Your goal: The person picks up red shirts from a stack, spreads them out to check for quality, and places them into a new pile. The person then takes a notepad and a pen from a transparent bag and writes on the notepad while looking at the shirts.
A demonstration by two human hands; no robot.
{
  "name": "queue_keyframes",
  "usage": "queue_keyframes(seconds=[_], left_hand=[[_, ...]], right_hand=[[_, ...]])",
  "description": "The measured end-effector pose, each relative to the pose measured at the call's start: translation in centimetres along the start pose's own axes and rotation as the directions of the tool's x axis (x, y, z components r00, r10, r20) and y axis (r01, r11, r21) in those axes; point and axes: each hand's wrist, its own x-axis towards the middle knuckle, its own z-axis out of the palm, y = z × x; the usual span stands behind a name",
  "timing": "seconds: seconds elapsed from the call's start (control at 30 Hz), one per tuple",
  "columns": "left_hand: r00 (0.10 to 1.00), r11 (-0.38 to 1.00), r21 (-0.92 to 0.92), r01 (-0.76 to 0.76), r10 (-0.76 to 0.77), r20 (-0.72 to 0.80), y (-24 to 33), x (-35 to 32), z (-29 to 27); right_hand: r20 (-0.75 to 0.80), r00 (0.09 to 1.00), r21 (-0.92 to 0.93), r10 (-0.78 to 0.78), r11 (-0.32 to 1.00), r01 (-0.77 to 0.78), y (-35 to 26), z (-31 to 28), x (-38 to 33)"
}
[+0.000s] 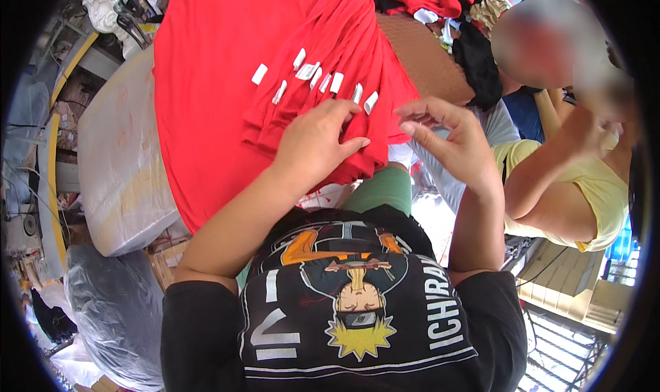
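Note:
A heap of red fabric (206,117) spreads out in front of me. Its right part is gathered into layered folds, and several small white labels (336,83) stick up from them. My left hand (313,138) rests over the near folds, its fingers bent and the thumb stretched apart from them; nothing shows between them. Just off the right edge of the folds, my right hand (454,141) hovers with curved fingers and a gap between fingertips and thumb. It appears to hold nothing.
A brown padded surface (419,55) lies beyond the folds, with black cloth (479,65) at its edge. At the right sits another person in a yellow top (570,193), arms bent. A plastic-wrapped bundle (124,151) and a grey plastic bag (117,316) stand at the left.

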Motion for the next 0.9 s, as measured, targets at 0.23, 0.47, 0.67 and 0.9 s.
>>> queue_keyframes(seconds=[0.23,0.47,0.67,0.9], left_hand=[[0.986,0.974,-0.171,0.149,-0.134,0.096,-0.5,-1.6,-5.7],[0.771,0.441,0.739,0.509,-0.616,-0.162,-4.3,-16.3,-24.5],[0.978,0.874,0.475,0.104,-0.003,-0.208,-1.5,-7.7,-15.9],[0.950,0.911,0.313,-0.269,0.304,-0.068,-5.3,-4.8,-1.0]], right_hand=[[-0.088,0.996,-0.084,-0.009,0.996,0.001,1.7,-2.2,-1.1],[-0.078,0.997,0.036,0.029,0.999,-0.026,4.0,-2.7,0.0],[-0.029,0.999,-0.079,-0.039,0.996,0.036,2.0,0.0,0.8],[-0.018,0.997,-0.156,-0.077,0.985,0.073,1.2,-0.6,-1.0]])
